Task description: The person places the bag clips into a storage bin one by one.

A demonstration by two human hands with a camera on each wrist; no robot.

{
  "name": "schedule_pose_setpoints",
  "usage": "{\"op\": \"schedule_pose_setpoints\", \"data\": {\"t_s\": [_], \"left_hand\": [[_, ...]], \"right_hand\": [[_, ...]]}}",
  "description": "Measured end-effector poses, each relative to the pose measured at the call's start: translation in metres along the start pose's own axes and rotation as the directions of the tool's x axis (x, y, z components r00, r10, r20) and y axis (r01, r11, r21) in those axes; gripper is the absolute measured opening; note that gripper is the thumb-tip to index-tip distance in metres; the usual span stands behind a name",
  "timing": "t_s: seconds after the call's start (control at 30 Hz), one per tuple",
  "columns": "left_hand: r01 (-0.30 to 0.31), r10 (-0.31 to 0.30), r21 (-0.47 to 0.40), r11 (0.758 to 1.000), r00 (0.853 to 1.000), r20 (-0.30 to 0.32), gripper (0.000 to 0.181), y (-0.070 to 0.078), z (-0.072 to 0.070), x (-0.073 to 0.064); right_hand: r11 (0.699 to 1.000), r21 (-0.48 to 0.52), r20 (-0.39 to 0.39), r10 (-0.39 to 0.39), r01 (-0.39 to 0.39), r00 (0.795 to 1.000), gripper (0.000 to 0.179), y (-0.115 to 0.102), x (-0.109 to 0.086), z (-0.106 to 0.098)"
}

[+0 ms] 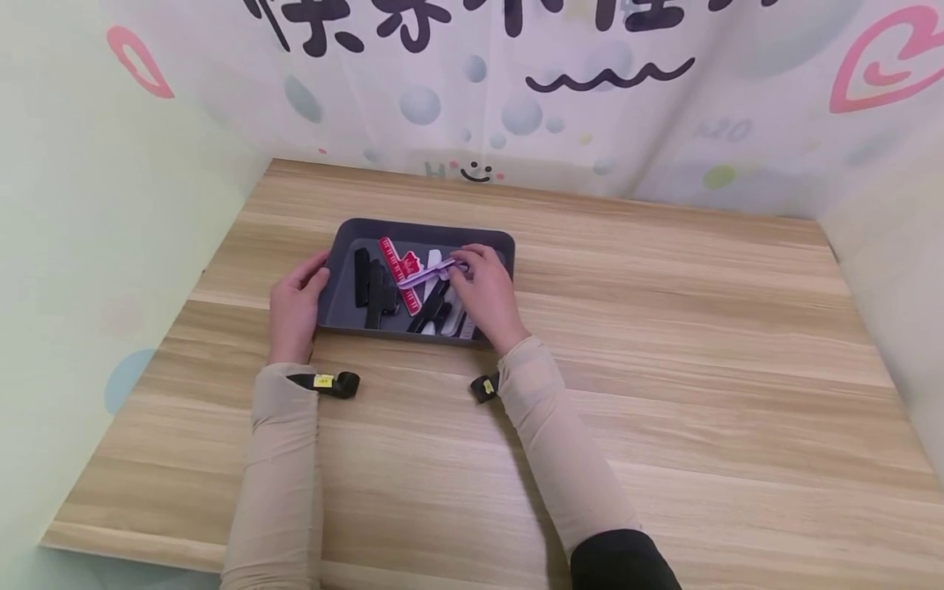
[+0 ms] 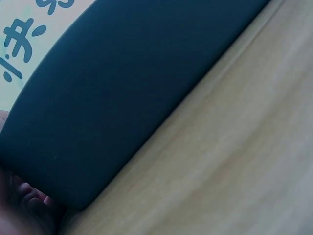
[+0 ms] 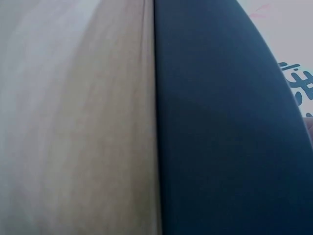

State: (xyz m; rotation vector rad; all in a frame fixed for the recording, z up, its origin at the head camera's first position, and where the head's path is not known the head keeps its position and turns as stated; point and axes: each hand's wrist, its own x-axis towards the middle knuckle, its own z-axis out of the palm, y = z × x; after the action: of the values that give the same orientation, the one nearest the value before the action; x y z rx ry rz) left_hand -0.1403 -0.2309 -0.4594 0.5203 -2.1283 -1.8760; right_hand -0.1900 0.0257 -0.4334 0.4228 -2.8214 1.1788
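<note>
A dark grey rectangular tray (image 1: 347, 315) holds several small things. At its left side my left hand (image 1: 292, 307) grips the rim, and in the left wrist view part of the hand shows by the tray's corner (image 2: 73, 196). My right hand (image 1: 487, 295) reaches over the tray's right part and pinches a slim purple item (image 1: 424, 277), its kind unclear, between thumb and fingers. This item slants across a red and white strip (image 1: 394, 266). In the right wrist view the tray's outer wall (image 3: 230, 122) fills much of the picture.
Inside the tray lie black pieces (image 1: 374, 295), a white piece (image 1: 433, 259) and a grey piece with teeth (image 1: 468, 326) under the right hand. Black wrist devices (image 1: 347, 385) hang near the tray's front. A printed wall sheet (image 1: 590, 139) stands behind the wooden table (image 1: 664, 328).
</note>
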Motion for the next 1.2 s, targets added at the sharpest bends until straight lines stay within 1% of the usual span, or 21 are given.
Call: {"op": "schedule_pose_setpoints", "data": {"t_s": [0.07, 0.23, 0.47, 0.63, 0.83, 0.93, 1.03, 1.13, 1.2], "left_hand": [[0.003, -0.003, -0.009, 1.000, 1.000, -0.001, 0.034, -0.0005, 0.0002, 0.0002], [-0.001, 0.001, 0.002, 1.000, 1.000, -0.009, 0.034, 0.0002, 0.0005, 0.0004], [-0.038, 0.039, 0.057, 0.998, 0.999, -0.018, 0.034, 0.0010, 0.0000, 0.0023], [-0.029, 0.031, 0.101, 0.995, 0.999, -0.022, 0.035, -0.0009, -0.0037, 0.0011], [-0.058, 0.060, 0.151, 0.987, 0.998, -0.008, 0.036, 0.0003, -0.0009, 0.0015], [-0.055, 0.057, 0.163, 0.985, 0.998, -0.006, 0.036, -0.0003, -0.0005, -0.0009], [-0.048, 0.051, 0.161, 0.986, 0.999, -0.011, 0.035, -0.0014, -0.0016, -0.0046], [-0.053, 0.056, 0.149, 0.987, 0.998, -0.011, 0.036, -0.0005, -0.0028, -0.0064], [-0.052, 0.053, 0.144, 0.988, 0.999, -0.001, 0.035, 0.0002, -0.0039, -0.0068]], "right_hand": [[1.000, 0.001, -0.012, 0.000, 0.000, 1.000, 0.031, 0.0011, 0.0008, -0.0001], [1.000, 0.028, -0.044, -0.001, 0.002, 0.999, 0.032, 0.0033, 0.0032, -0.0003], [0.990, 0.138, -0.096, 0.001, 0.013, 0.995, 0.027, 0.0057, 0.0023, -0.0015], [0.988, 0.153, -0.119, 0.002, 0.016, 0.993, 0.024, 0.0056, 0.0003, -0.0020], [0.982, 0.185, -0.164, 0.000, 0.030, 0.986, 0.020, 0.0060, -0.0012, -0.0056], [0.977, 0.212, -0.175, -0.001, 0.038, 0.985, 0.018, 0.0070, -0.0031, -0.0053], [0.966, 0.251, -0.186, -0.013, 0.060, 0.982, 0.017, 0.0080, -0.0050, -0.0035], [0.952, 0.283, -0.209, -0.060, 0.119, 0.976, 0.018, 0.0083, -0.0046, -0.0032], [0.943, 0.294, -0.211, -0.095, 0.156, 0.973, 0.020, 0.0076, -0.0049, -0.0056]]}}
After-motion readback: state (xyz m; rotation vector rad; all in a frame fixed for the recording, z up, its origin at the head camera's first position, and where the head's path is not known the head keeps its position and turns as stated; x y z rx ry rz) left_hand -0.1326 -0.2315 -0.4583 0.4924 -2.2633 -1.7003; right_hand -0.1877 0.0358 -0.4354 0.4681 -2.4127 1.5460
